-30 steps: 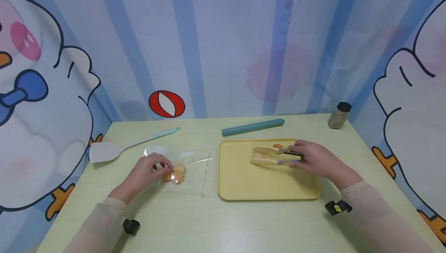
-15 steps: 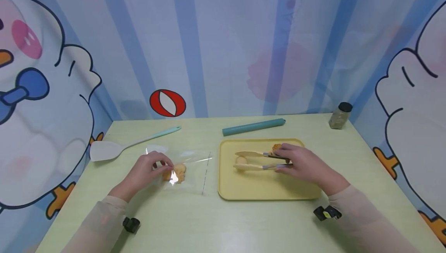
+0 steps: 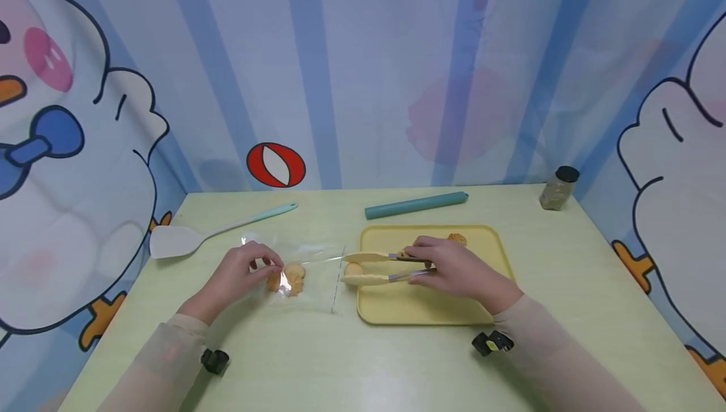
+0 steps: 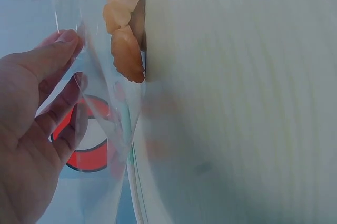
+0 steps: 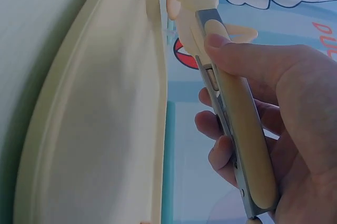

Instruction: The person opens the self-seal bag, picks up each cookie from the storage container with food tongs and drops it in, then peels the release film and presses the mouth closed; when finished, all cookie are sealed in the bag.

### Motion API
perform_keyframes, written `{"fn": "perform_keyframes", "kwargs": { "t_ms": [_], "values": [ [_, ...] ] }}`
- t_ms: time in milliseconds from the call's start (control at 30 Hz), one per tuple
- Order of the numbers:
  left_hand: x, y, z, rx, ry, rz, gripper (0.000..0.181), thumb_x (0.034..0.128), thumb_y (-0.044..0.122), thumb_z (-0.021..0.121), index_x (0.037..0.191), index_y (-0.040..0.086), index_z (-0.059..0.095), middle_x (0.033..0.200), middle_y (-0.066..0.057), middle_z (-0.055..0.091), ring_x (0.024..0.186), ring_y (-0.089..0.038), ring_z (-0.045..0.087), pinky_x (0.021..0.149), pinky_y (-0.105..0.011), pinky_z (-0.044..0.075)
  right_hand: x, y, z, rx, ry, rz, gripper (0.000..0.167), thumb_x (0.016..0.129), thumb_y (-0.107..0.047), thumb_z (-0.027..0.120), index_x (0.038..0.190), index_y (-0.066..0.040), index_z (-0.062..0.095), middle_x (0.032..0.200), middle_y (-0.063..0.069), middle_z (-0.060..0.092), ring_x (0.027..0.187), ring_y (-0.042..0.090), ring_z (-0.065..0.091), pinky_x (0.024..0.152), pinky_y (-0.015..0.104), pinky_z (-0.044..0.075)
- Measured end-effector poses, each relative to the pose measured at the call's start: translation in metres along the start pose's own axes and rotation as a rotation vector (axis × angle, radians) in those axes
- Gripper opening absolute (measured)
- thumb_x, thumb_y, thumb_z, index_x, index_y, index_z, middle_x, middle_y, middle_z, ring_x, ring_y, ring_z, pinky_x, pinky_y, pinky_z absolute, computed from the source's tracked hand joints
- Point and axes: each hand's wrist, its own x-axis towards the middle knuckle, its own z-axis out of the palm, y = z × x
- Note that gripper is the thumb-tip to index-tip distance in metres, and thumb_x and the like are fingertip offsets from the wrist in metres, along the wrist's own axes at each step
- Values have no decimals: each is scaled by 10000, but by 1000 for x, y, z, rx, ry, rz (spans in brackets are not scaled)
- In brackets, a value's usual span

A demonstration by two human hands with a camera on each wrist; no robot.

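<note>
At the left of the head view, my left hand (image 3: 235,280) pinches the upper film of a clear plastic bag (image 3: 319,280) between thumb and finger. Inside lie several light-brown cookies (image 3: 295,276), seen closer as cookies (image 4: 126,50) in the left wrist view. My right hand (image 3: 454,268) grips tongs (image 3: 368,280) with cream heads and metal arms. Between the tong heads is a round pale cookie (image 3: 354,269), near the bag's right end and the tray's left rim. Fingers and thumb wrap the handles (image 5: 245,139) in the right wrist view.
A yellow tray (image 3: 420,311) lies under the right hand, with a darker brown cookie (image 3: 457,239) near its back edge. Behind are a spatula (image 3: 227,230), a teal cylinder (image 3: 416,205) and a black-lidded jar (image 3: 558,189). A printed curtain backs the table.
My right hand has moved left across the tray, carrying the tongs and the round cookie from above the tray to the bag's right end. The left hand stays in place, pinching the bag.
</note>
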Motion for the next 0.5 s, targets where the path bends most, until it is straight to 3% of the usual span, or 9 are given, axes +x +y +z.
{"fn": "perform_keyframes", "kwargs": {
  "t_ms": [167, 500],
  "values": [
    [0, 1, -2, -6, -5, -7, 148, 896, 104, 806, 967, 232, 782, 949, 91, 725, 899, -122, 614, 758, -345, 545, 18, -4, 13, 25, -22, -20, 425, 935, -310, 782, 1291, -92, 704, 1075, 54, 665, 753, 94, 535, 673, 229, 481],
    [2, 1, -2, -4, 36, 41, 163, 876, 88, 820, 964, 221, 784, 942, 84, 733, 878, -110, 627, 722, -310, 540, 52, -14, 35, -48, -41, -92, 435, 944, -346, 768, 1302, -109, 697, 1088, 23, 661, 784, 71, 497, 714, 259, 471]
  ]
}}
